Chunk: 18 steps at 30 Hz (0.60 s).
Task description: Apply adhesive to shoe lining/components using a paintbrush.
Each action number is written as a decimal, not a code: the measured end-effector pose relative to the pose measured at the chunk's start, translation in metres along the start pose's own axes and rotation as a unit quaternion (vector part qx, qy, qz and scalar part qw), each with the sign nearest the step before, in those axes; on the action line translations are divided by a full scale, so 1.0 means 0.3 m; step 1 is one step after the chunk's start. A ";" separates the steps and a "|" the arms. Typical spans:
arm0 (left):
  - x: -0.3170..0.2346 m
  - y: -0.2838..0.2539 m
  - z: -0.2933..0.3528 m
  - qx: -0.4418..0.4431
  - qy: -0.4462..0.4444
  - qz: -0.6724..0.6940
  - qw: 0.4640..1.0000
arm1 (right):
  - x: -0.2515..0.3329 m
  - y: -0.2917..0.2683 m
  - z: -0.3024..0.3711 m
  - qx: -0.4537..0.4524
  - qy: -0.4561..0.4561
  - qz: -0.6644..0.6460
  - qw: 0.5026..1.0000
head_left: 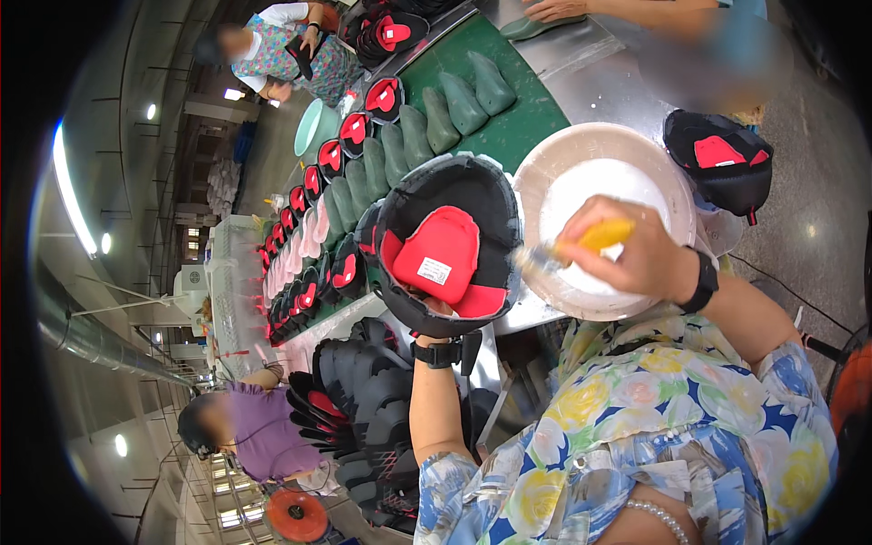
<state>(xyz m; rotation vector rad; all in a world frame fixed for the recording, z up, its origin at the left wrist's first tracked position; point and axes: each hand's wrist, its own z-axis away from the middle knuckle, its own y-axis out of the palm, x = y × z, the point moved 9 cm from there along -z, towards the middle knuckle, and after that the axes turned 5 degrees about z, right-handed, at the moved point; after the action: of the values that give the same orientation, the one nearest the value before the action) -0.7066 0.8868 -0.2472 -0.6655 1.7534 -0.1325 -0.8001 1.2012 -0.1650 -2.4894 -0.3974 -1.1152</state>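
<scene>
My left hand (440, 307), partly hidden, grips a black shoe upper (447, 243) with a red lining and a white label. The upper's wide open edge faces up. In my right hand (640, 259) is a brush (603, 234) with a yellow handle, held between thumb and fingers. Its pale bristles point left, close to the rim of the upper; I cannot tell whether they touch it. Beneath the right hand stands a large beige basin (595, 136) containing white liquid (604, 177).
Green shoe lasts (439, 120) and red-lined uppers (354, 132) line the green belt (536, 86). Stacked black uppers (363, 409) lie at lower left, another upper (727, 168) right of the basin. A co-worker's hand (556, 9) touches a last; two more people work on the left.
</scene>
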 end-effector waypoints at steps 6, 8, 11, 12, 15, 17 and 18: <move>0.004 0.006 0.003 0.027 0.002 0.011 1.000 | 0.025 0.062 -0.032 0.078 -0.067 0.002 0.995; 0.011 -0.022 0.022 0.022 -0.001 0.005 1.000 | -0.070 0.000 -0.102 0.051 0.029 0.046 0.997; 0.023 -0.009 0.024 0.027 -0.004 0.008 1.000 | -0.034 -0.029 -0.191 -0.002 -0.030 0.009 1.000; 0.025 0.002 0.031 0.029 -0.004 0.009 1.000 | -0.023 0.003 -0.212 0.010 -0.047 0.000 0.999; 0.034 0.046 0.028 0.032 0.000 0.010 0.999 | -0.060 0.068 -0.245 0.036 -0.086 0.041 0.995; 0.061 0.051 -0.091 0.013 -0.002 0.003 1.000 | -0.157 0.069 -0.259 0.056 0.003 0.115 0.992; 0.073 0.049 -0.118 0.007 -0.001 0.004 1.000 | -0.196 0.021 -0.244 0.054 0.052 0.102 0.992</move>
<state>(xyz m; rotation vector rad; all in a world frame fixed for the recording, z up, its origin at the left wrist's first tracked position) -0.7477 0.8792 -0.2615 -0.6479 1.7505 -0.1387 -0.8831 1.1568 -0.1664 -2.3077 -0.1649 -1.1045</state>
